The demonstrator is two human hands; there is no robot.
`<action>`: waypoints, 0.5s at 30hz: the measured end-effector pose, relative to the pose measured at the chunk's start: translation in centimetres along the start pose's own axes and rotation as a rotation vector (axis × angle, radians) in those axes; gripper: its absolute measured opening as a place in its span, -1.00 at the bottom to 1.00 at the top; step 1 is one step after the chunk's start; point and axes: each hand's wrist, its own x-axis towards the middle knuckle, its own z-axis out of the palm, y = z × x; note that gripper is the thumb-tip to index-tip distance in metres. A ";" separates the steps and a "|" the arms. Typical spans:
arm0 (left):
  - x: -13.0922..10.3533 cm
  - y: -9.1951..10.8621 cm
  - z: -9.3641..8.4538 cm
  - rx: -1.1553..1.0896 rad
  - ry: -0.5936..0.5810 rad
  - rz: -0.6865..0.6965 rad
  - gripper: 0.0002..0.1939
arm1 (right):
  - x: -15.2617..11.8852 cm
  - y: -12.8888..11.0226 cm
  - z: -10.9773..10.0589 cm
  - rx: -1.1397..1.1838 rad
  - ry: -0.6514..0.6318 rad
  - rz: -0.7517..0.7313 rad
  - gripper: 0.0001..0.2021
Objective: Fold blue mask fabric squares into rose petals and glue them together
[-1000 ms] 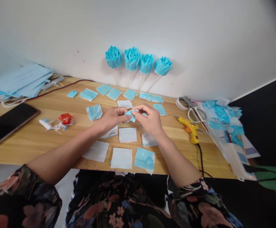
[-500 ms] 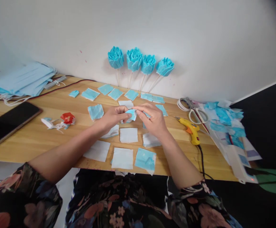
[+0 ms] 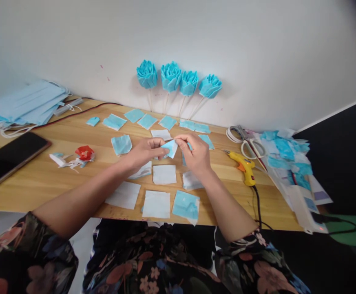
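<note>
Between my two hands, above the middle of the table, is a small blue fabric piece (image 3: 171, 149), cut like the mask material around it. My left hand (image 3: 149, 152) pinches its left side between thumb and fingers. At its upper right corner, my right hand (image 3: 194, 150) closes thumb and forefinger on the edge. White fabric squares (image 3: 164, 174) and blue fabric squares (image 3: 186, 205) lie in rows below and around my hands. Four-petalled detail is too fine to tell, but several blue fabric roses (image 3: 171, 76) on thin sticks lean against the wall behind.
A yellow glue gun (image 3: 243, 165) lies at right, with scissors (image 3: 251, 145) and fabric scraps (image 3: 283, 149) beyond it. A white power strip (image 3: 303, 206) sits at the right edge. On the left are a phone (image 3: 11, 159), stacked face masks (image 3: 27, 102) and a red scrap (image 3: 85, 153).
My right fingers have shifted slightly on the corner of the blue piece, and more of its face now shows between my hands. The whole view has moved a little.
</note>
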 end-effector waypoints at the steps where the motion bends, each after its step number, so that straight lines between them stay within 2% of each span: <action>1: 0.0 0.0 0.0 -0.009 -0.006 0.002 -0.78 | -0.1 0.1 0.1 -0.032 0.012 -0.020 -0.80; 4: 0.0 0.0 -0.1 -0.043 -0.022 -0.002 -0.78 | -0.2 0.4 0.2 -0.067 0.055 -0.050 -0.73; 6: 0.1 0.0 0.0 -0.064 -0.022 -0.009 -0.78 | -0.2 0.7 0.2 -0.005 0.072 0.008 -0.69; 8: 0.1 0.1 0.0 -0.076 -0.010 -0.012 -0.77 | -0.1 1.1 0.2 0.129 0.058 0.140 -0.64; 11: 0.1 0.0 0.0 -0.078 0.006 -0.013 -0.77 | 0.2 1.3 0.0 0.419 -0.037 0.371 -0.59; 15: 0.1 0.1 0.0 -0.047 0.014 -0.016 -0.78 | 0.6 0.7 -0.3 0.653 -0.162 0.532 -0.64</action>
